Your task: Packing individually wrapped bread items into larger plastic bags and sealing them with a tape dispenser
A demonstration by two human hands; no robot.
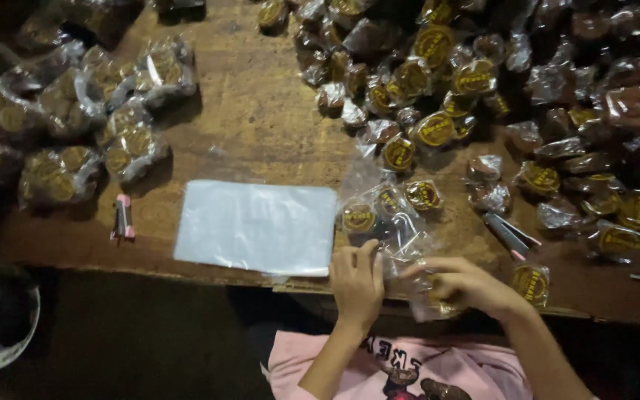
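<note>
At the near edge of the wooden bench [261,111], both hands work on one clear plastic bag [401,230]. The left hand [355,281] has its fingers [368,248] curled and pinched on the bag's near left edge. The right hand [468,285] has its fingers [420,268] closed on the crinkled near end of the same bag, with a wrapped round piece showing just under them. Just beyond both sets of fingers the bag lies on the bench with wrapped round sweets [358,217], brown with yellow labels, inside it.

Touching the left fingers on their outer side lies a flat stack of clear plastic bags [257,226], and well beyond that to the left a small pink-capped tool [122,217] rests on the bench. Just right of the right fingers, one single wrapped sweet [531,283] sits near the bench edge, and a little beyond them lie two slim pens or markers [511,235], though I cannot tell which. Far beyond the fingers, up and to the right, spreads a big heap of loose wrapped sweets [557,96]. Far to the upper left, filled bags of sweets [98,118] are piled together. Below the bench edge, a pink sleeve [312,359] shows.
</note>
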